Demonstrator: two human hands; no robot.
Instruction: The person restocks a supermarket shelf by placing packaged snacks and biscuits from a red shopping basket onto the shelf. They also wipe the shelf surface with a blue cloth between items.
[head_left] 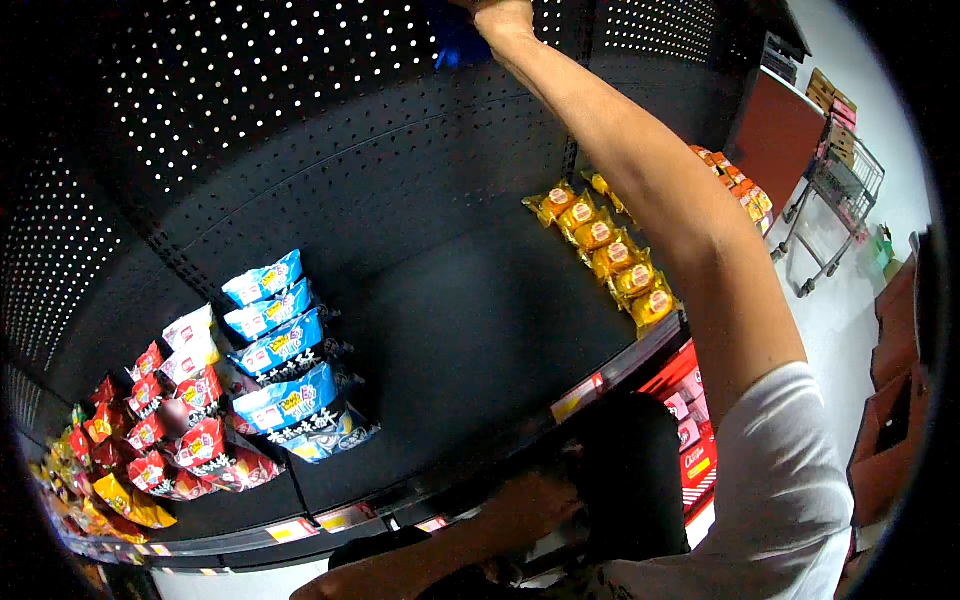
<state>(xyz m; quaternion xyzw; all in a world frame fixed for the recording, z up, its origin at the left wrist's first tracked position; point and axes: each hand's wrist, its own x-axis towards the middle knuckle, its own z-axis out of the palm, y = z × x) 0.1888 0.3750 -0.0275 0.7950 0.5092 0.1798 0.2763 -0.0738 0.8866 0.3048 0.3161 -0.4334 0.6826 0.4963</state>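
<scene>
My right arm stretches up across the shelf, and my right hand [503, 18] is at the top edge of the view, partly cut off. It holds a dark blue cloth [460, 45] against the black perforated back panel [380, 130]. Low in the view, my left forearm crosses in front of the shelf; my left hand [548, 500] lies in shadow beside my dark-clad knee, its fingers not discernible. Between the two arms spreads the bare black shelf board [440, 300].
Blue snack bags [285, 345] stand in a row left of the bare board, with red bags [200, 440] farther left. Yellow-wrapped round cakes [615, 255] line the right side. Pink and red packs [690, 430] sit below. A shopping cart [845, 190] and brown cartons [890, 400] are at right.
</scene>
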